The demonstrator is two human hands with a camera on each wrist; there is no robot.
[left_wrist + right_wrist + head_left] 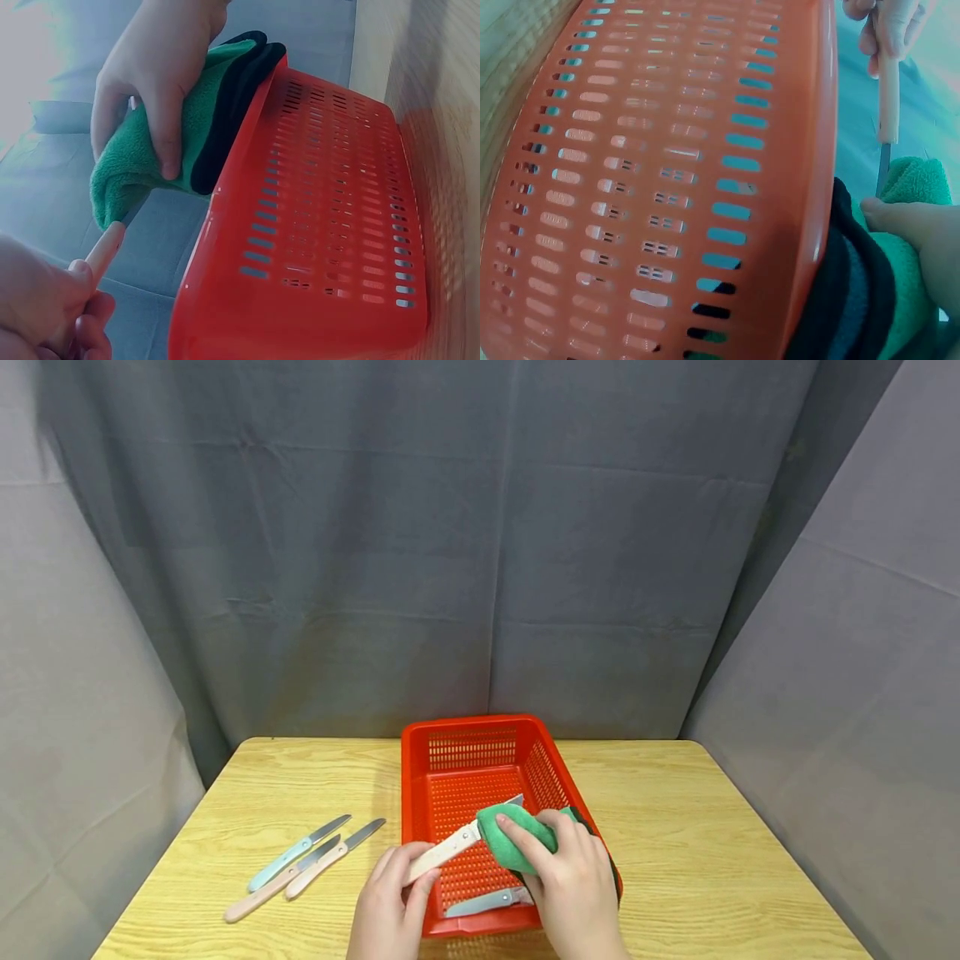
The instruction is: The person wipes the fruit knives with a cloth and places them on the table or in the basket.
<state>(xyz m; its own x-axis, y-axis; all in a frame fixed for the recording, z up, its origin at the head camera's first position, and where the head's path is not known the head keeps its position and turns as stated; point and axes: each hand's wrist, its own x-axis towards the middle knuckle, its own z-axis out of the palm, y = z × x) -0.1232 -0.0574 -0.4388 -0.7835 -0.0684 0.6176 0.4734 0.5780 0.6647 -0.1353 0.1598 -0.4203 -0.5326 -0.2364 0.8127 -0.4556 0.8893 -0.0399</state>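
Observation:
My left hand [392, 897] grips the cream handle of a knife [444, 853] above the red basket. Folded round its blade is a green cloth [517, 837] with a dark edge, which my right hand [573, 881] pinches from above. The blade's tip pokes out past the cloth in the head view; the rest of it is covered. In the left wrist view the cloth [142, 154] drapes over the basket's rim, its dark border outside. Below the hands, a knife with a grey-blue handle [480, 904] lies inside the basket, its blade end partly hidden by the right hand.
The red perforated basket [414, 777] stands on the wooden table [712, 860]. Left of it lie three knives: one with a mint handle [279, 867], one with a tan handle [258, 896] and one with a pale pink handle [315, 870]. Grey curtains [375, 568] hang behind and at both sides.

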